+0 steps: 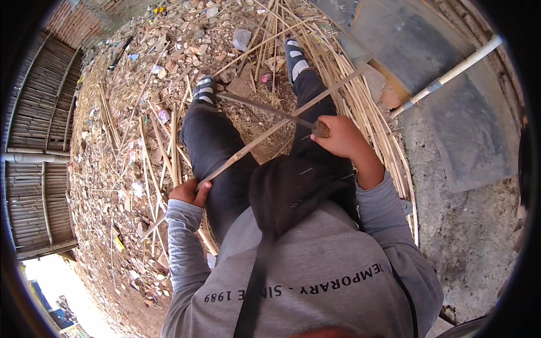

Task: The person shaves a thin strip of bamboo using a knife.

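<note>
My left hand [190,193] grips the near end of a long thin bamboo strip [265,135] that runs diagonally up to the right across my legs in dark trousers. My right hand [340,137] is closed on the wooden handle of a long knife [256,106], whose blade points left and lies across the strip. I sit with both feet in dark sandals with white straps, the left foot [203,90] and the right foot [295,58] stretched out on the ground. A dark bag [287,191] rests on my lap.
Several split bamboo strips [372,118] lie heaped under and right of my legs. Rubble, litter and more sticks cover the dirt ground [129,129] to the left. A concrete slab [456,135] with a white pipe [451,70] is at right. A woven bamboo wall [34,141] stands far left.
</note>
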`<state>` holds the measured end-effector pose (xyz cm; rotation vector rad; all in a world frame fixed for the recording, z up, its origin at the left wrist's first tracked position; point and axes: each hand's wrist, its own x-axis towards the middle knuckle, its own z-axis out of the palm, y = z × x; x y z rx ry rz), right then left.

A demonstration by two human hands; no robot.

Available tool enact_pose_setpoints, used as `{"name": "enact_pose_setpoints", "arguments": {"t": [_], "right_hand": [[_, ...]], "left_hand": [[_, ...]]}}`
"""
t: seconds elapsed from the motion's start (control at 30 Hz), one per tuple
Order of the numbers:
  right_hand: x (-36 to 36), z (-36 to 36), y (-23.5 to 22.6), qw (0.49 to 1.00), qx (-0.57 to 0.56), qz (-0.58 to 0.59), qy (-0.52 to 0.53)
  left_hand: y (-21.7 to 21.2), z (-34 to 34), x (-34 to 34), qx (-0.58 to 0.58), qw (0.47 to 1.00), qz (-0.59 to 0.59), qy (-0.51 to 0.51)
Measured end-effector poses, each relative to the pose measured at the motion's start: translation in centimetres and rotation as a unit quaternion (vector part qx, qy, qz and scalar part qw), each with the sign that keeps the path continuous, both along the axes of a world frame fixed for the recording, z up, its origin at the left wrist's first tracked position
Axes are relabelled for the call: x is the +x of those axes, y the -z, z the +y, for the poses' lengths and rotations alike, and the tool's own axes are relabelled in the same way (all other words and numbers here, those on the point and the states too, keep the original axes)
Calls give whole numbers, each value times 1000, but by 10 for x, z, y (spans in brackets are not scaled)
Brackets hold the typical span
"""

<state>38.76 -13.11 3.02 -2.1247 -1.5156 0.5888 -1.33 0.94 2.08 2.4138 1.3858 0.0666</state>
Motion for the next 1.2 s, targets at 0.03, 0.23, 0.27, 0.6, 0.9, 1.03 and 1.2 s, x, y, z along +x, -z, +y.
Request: {"name": "enact_pose_setpoints", "arguments": {"t": [0.03, 0.23, 0.27, 0.6, 0.9, 1.03, 1.2], "right_hand": [[6, 2, 0, 999, 0, 22, 28], [21, -2, 13, 992, 67, 0, 111], [18, -4, 11, 994, 42, 3, 97], [-6, 2, 9, 1000, -3, 13, 2], [26, -6, 21, 992, 28, 5, 123], [11, -12, 20, 996, 28, 15, 78], [-9, -5, 21, 998, 40, 39, 19]], "left_hand": [[0, -1, 0, 1, 1000, -1, -4], [-1, -3, 2, 6, 1000, 15, -14], [-2, -3, 3, 5, 1000, 13, -14], [-2, 1, 2, -5, 1000, 26, -1], [-6, -1, 5, 10, 999, 37, -5], [-9, 3, 3, -4, 999, 37, 10], [-10, 4, 3, -18, 999, 43, 5]]}}
